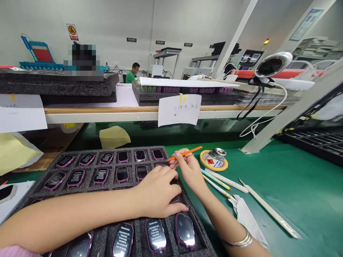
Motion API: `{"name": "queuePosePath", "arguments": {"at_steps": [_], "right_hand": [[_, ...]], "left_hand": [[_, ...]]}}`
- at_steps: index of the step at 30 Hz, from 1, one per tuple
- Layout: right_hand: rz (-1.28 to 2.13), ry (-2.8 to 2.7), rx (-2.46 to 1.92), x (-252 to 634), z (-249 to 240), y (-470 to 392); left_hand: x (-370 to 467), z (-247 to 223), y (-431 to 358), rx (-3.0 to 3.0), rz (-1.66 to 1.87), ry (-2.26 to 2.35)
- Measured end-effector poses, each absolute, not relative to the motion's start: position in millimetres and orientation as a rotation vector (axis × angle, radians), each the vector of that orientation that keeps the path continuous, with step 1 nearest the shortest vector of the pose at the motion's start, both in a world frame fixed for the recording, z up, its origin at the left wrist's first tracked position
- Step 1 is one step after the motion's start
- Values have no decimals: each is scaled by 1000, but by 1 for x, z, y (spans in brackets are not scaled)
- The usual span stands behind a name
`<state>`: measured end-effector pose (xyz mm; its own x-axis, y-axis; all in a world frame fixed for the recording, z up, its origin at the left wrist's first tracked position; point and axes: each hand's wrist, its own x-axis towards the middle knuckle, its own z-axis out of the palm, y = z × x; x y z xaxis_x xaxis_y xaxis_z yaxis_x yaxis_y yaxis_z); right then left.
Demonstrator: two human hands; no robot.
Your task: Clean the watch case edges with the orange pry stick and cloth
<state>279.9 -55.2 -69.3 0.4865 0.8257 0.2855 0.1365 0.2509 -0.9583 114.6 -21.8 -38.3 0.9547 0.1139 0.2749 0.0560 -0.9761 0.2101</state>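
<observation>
My right hand (190, 169) pinches a thin orange plastic stick (194, 150), its left end low over the foam tray (171, 155). Palm down, my left hand (160, 189) spreads over the tray's right side, thumb out and fingers bent; what lies beneath its fingertips is hidden. Smartwatches with purple cases sit in the tray's compartments, some screens lit with text. One watch (158, 154) lies just beyond the stick's tip, and another (185, 229) sits below my left thumb.
Right of the tray lie a small metal-topped bottle in a yellow tape roll (214, 159), pens (215, 178), white tweezers (270, 208) and a crumpled tissue (246, 217). A shelf (120, 114) crosses behind, carrying foam trays. A person in green (131, 75) sits beyond.
</observation>
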Motion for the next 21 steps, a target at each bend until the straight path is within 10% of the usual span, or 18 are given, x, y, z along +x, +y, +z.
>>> {"name": "queuePosePath", "arguments": {"at_steps": [21], "right_hand": [[783, -939, -1133, 246, -81, -112]], "left_hand": [[86, -52, -32, 2416, 437, 554]]}}
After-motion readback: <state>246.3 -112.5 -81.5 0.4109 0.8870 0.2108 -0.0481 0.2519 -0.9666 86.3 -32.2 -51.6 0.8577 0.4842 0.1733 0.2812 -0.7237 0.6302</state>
